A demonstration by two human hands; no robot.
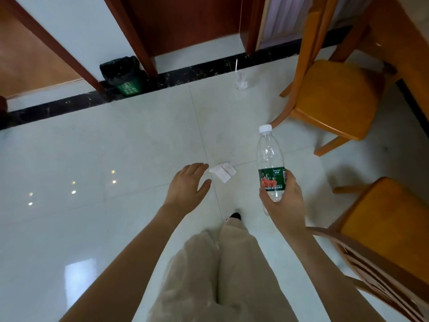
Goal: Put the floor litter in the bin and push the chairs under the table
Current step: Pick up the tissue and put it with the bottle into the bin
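Note:
My right hand (284, 201) grips the lower part of a clear plastic bottle (269, 156) with a white cap and a green label, held upright above the floor. My left hand (188, 184) is open, fingers spread, just left of a flat white paper scrap (223, 171) lying on the tiles. A crumpled white tissue (241, 81) lies farther off near the dark floor border. The green bin (124, 74) with a black liner stands against the wall at the upper left. Two wooden chairs stand out from the table (399, 36): one at the upper right (336, 98), one at the lower right (390, 233).
The floor is glossy pale tile with a black border strip (58, 108) along the wall. Red-brown door frames (137, 36) rise behind the bin. My legs in beige trousers and a dark shoe (235, 214) fill the bottom centre.

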